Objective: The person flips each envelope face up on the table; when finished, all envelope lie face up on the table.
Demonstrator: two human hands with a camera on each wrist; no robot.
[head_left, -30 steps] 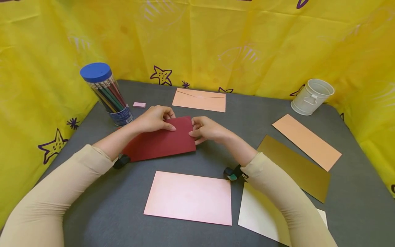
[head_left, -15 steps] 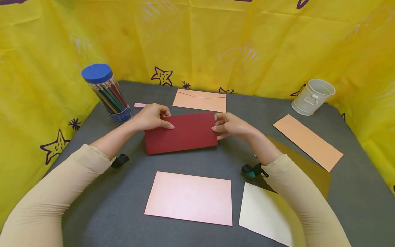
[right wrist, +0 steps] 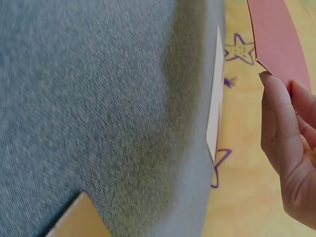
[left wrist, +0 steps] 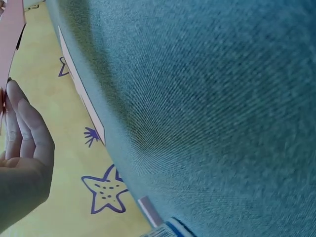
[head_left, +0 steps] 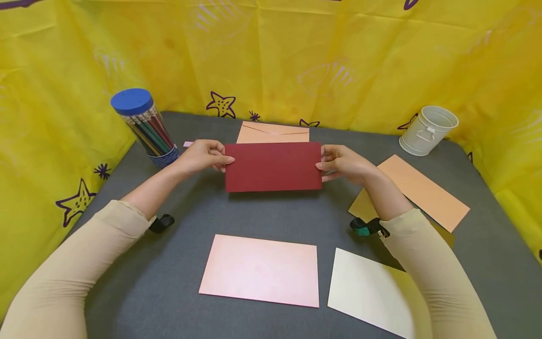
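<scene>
A dark red envelope (head_left: pixel 273 167) is held up level above the dark tabletop, its plain side towards the head camera. My left hand (head_left: pixel 206 155) pinches its left end, thumb on the front. At the opposite end my right hand (head_left: pixel 345 163) pinches it the same way. In the right wrist view, the right hand (right wrist: pixel 291 138) grips near a corner of the envelope (right wrist: pixel 281 42), well off the table. Only a strip of the envelope (left wrist: pixel 9 39) shows beside the left hand (left wrist: pixel 32 133) in the left wrist view. Behind it lies a peach envelope (head_left: pixel 271 133), flap side up, partly covered.
In front lie a pink envelope (head_left: pixel 259 270) and a cream one (head_left: pixel 368 292). To the right are another peach envelope (head_left: pixel 429 190) and an olive-gold one (head_left: pixel 362 207), partly under my arm. A pencil tub (head_left: pixel 146 127), pink eraser (head_left: pixel 187 143) and white pail (head_left: pixel 428 131) stand farther back.
The red envelope has moved right and slightly away, become level and risen. My right hand went right with it; my left hand shifted its hold to the left end.
</scene>
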